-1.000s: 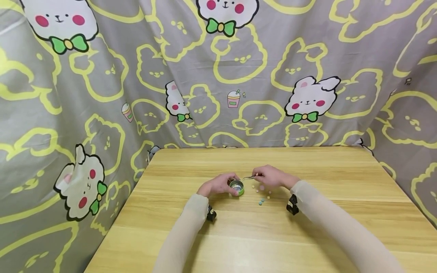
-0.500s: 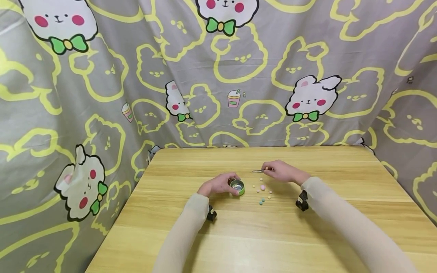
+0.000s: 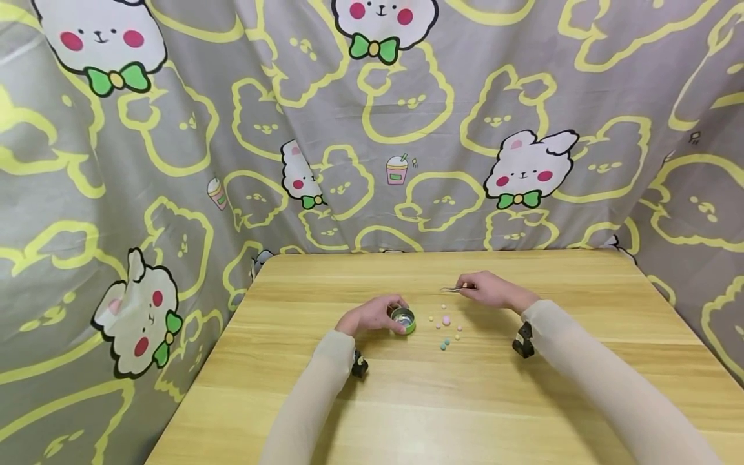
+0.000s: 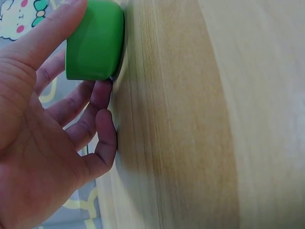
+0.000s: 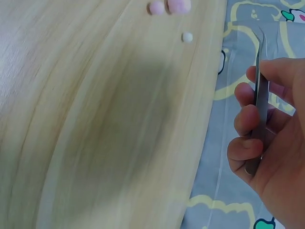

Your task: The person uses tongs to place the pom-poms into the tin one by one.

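Observation:
My left hand grips a small round green tin on the table, thumb on the near side and fingers round the far side. In the left wrist view the tin's green wall shows close to the tabletop. Farther right and back, my right hand holds metal tweezers raised over the table, their curved tips apart with nothing seen between them. Several small balls lie between the hands: a larger pink ball, teal balls, a white ball and some pale yellow ones.
The wooden table runs back to a grey patterned curtain, which also hangs at the left and right sides. A black wrist camera is strapped at the right sleeve, another black camera at the left.
My right hand has drawn the tweezers away from the tin, to the right and back. The left hand stays on the tin. A white ball the right hand covered now shows.

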The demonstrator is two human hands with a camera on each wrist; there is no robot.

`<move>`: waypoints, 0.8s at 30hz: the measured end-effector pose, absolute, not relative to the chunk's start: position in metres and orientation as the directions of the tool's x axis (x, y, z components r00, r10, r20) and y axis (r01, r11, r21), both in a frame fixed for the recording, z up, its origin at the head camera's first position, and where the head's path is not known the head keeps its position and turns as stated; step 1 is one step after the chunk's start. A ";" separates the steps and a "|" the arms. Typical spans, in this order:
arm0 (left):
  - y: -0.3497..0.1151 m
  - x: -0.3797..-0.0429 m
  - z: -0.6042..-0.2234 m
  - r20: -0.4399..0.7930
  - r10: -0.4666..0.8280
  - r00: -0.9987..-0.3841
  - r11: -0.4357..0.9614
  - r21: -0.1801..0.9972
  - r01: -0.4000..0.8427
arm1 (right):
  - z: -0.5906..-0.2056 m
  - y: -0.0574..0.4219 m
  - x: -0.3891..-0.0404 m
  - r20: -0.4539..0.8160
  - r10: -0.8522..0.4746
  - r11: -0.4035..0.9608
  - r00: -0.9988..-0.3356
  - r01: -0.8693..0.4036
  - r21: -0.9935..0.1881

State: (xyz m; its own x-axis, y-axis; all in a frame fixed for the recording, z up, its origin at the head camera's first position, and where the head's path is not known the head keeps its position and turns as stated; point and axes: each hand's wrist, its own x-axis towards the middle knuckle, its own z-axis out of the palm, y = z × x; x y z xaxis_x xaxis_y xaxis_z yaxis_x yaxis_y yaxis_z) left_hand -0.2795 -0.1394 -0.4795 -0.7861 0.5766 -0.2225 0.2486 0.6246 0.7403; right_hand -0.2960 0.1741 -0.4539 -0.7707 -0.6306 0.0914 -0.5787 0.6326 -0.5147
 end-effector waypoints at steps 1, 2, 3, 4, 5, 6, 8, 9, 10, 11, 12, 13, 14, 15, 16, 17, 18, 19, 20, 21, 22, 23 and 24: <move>-0.140 -0.279 -0.479 -0.224 0.575 -0.787 0.627 0.739 0.247 | -0.455 0.175 -0.296 0.088 -0.628 0.635 -0.773 -0.574 -0.517; -0.140 -0.279 -0.479 -0.226 0.573 -0.788 0.628 0.739 0.245 | -0.456 0.175 -0.297 0.088 -0.629 0.633 -0.772 -0.575 -0.518; -0.140 -0.278 -0.479 -0.227 0.572 -0.788 0.630 0.737 0.244 | -0.457 0.176 -0.297 0.086 -0.630 0.631 -0.772 -0.573 -0.522; -0.140 -0.277 -0.479 -0.226 0.571 -0.789 0.631 0.736 0.245 | -0.459 0.176 -0.297 0.085 -0.631 0.629 -0.771 -0.573 -0.525; -0.140 -0.277 -0.479 -0.227 0.569 -0.790 0.633 0.734 0.245 | -0.461 0.176 -0.298 0.084 -0.631 0.629 -0.771 -0.572 -0.527; -0.140 -0.277 -0.479 -0.225 0.570 -0.791 0.631 0.736 0.245 | -0.463 0.177 -0.298 0.085 -0.634 0.625 -0.769 -0.574 -0.529; -0.140 -0.276 -0.478 -0.223 0.575 -0.788 0.627 0.739 0.248 | -0.468 0.177 -0.298 0.081 -0.638 0.624 -0.765 -0.576 -0.528; -0.140 -0.276 -0.478 -0.221 0.578 -0.786 0.626 0.738 0.253 | -0.470 0.177 -0.298 0.077 -0.636 0.629 -0.768 -0.573 -0.525; -0.140 -0.276 -0.478 -0.221 0.579 -0.785 0.626 0.737 0.255 | -0.472 0.177 -0.298 0.074 -0.633 0.634 -0.771 -0.571 -0.522; -0.140 -0.276 -0.478 -0.220 0.581 -0.784 0.625 0.737 0.256 | -0.473 0.178 -0.298 0.074 -0.632 0.634 -0.771 -0.570 -0.523; -0.140 -0.276 -0.479 -0.219 0.582 -0.783 0.625 0.736 0.259 | -0.474 0.178 -0.297 0.071 -0.630 0.635 -0.773 -0.566 -0.525; -0.140 -0.276 -0.478 -0.219 0.583 -0.782 0.627 0.733 0.263 | -0.475 0.178 -0.297 0.068 -0.627 0.638 -0.776 -0.561 -0.527; -0.140 -0.276 -0.479 -0.218 0.583 -0.783 0.629 0.732 0.264 | -0.476 0.179 -0.297 0.069 -0.626 0.636 -0.777 -0.560 -0.531; -0.141 -0.276 -0.479 -0.218 0.583 -0.783 0.630 0.730 0.266 | -0.476 0.179 -0.296 0.067 -0.622 0.637 -0.780 -0.554 -0.535; -0.141 -0.276 -0.479 -0.218 0.582 -0.783 0.630 0.730 0.265 | -0.476 0.179 -0.296 0.065 -0.623 0.635 -0.780 -0.552 -0.540; -0.141 -0.276 -0.479 -0.216 0.584 -0.782 0.628 0.730 0.268 | -0.476 0.180 -0.295 0.064 -0.625 0.633 -0.778 -0.554 -0.542; -0.141 -0.277 -0.479 -0.215 0.586 -0.781 0.627 0.731 0.269 | -0.476 0.179 -0.295 0.058 -0.623 0.635 -0.780 -0.548 -0.545; -0.141 -0.277 -0.479 -0.215 0.588 -0.780 0.627 0.730 0.271 | -0.477 0.179 -0.295 0.053 -0.621 0.638 -0.782 -0.543 -0.546; -0.142 -0.277 -0.479 -0.215 0.591 -0.778 0.625 0.731 0.273 | -0.477 0.179 -0.295 0.050 -0.620 0.639 -0.783 -0.540 -0.547; -0.142 -0.277 -0.479 -0.215 0.593 -0.776 0.625 0.730 0.276 | -0.477 0.179 -0.295 0.046 -0.617 0.644 -0.786 -0.538 -0.545; -0.142 -0.277 -0.479 -0.214 0.595 -0.775 0.625 0.730 0.278 | -0.478 0.178 -0.295 0.044 -0.614 0.647 -0.788 -0.534 -0.544; -0.142 -0.278 -0.479 -0.214 0.596 -0.774 0.625 0.729 0.280 | -0.478 0.178 -0.295 0.042 -0.609 0.652 -0.792 -0.530 -0.542; -0.142 -0.278 -0.479 -0.214 0.596 -0.774 0.626 0.728 0.281 | -0.479 0.177 -0.295 0.042 -0.608 0.653 -0.793 -0.529 -0.542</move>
State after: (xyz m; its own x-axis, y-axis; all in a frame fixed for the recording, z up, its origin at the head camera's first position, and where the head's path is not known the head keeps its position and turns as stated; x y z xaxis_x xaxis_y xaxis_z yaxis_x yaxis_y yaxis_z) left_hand -0.2778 -0.1421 -0.4790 -0.7736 0.5963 -0.2144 0.2808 0.6259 0.7276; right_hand -0.2951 0.1774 -0.4785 -0.7927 -0.6081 0.0418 -0.5293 0.6527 -0.5420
